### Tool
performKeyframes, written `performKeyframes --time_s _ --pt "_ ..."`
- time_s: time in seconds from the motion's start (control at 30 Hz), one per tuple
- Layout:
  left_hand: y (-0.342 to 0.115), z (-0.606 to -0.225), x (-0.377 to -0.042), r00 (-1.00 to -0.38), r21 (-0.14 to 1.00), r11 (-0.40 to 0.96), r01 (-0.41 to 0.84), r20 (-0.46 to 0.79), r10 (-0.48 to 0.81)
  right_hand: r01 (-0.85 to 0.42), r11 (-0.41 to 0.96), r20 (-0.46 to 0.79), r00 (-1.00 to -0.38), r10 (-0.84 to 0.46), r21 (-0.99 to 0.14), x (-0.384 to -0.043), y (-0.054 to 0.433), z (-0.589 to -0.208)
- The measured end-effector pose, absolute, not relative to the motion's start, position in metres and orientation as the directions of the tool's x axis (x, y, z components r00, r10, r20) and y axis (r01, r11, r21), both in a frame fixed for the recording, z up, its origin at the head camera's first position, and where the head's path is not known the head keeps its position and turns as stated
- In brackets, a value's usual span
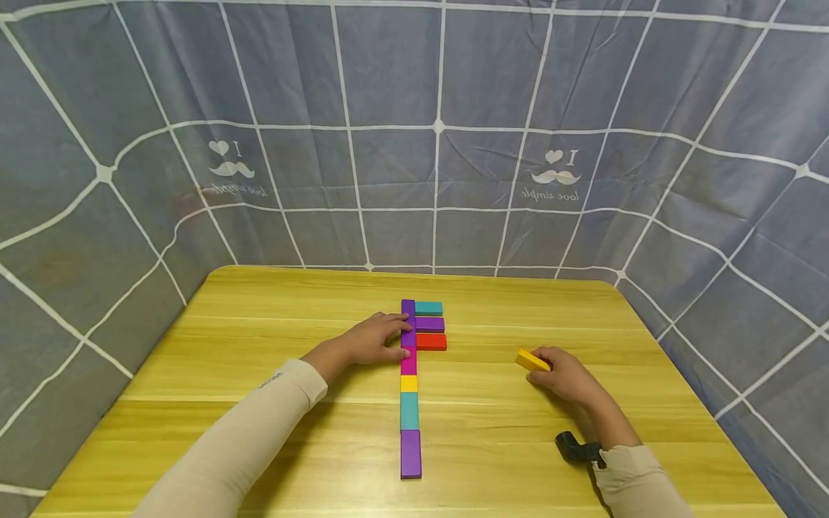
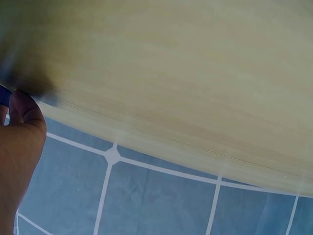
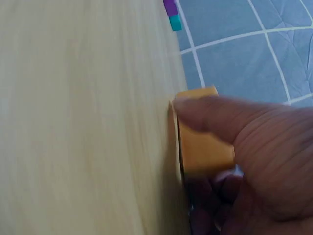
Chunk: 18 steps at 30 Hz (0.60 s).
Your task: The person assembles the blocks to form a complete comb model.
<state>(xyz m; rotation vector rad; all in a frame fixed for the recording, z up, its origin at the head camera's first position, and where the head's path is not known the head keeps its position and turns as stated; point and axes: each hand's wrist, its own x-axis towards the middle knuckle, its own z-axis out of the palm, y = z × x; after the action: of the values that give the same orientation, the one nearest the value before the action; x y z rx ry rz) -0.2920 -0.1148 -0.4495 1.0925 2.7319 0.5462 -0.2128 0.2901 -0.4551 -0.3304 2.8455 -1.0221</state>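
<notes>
A straight column of flat coloured blocks runs down the middle of the table, with purple at the far end, then magenta, yellow, teal and purple. From its far end, a teal block, a purple block and a red block extend rightward. My left hand rests its fingers on the far purple part, its thumb at the magenta block. Off to the right, my right hand pinches a yellow block, tilted; the right wrist view shows the thumb across this block.
The blocks lie on a wood-grain table. A grey curtain with white grid lines surrounds its back and sides. A black device is strapped at my right wrist.
</notes>
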Motion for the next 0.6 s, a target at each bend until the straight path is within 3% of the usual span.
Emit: performKeyframes --time_s 0.17,0.6 --pt "-0.116 -0.451 -0.293 -0.724 0.396 0.664 0.635 0.005 0.690 -0.171 0.776 -0.025 -0.972 -0.234 -0.607 -0.212 0.288 -0.456" --pt "-0.115 -0.453 -0.294 -0.727 0.386 0.669 0.635 0.005 0.687 -0.110 0.675 -0.067 -0.971 -0.230 -0.730 -0.212 0.301 -0.454"
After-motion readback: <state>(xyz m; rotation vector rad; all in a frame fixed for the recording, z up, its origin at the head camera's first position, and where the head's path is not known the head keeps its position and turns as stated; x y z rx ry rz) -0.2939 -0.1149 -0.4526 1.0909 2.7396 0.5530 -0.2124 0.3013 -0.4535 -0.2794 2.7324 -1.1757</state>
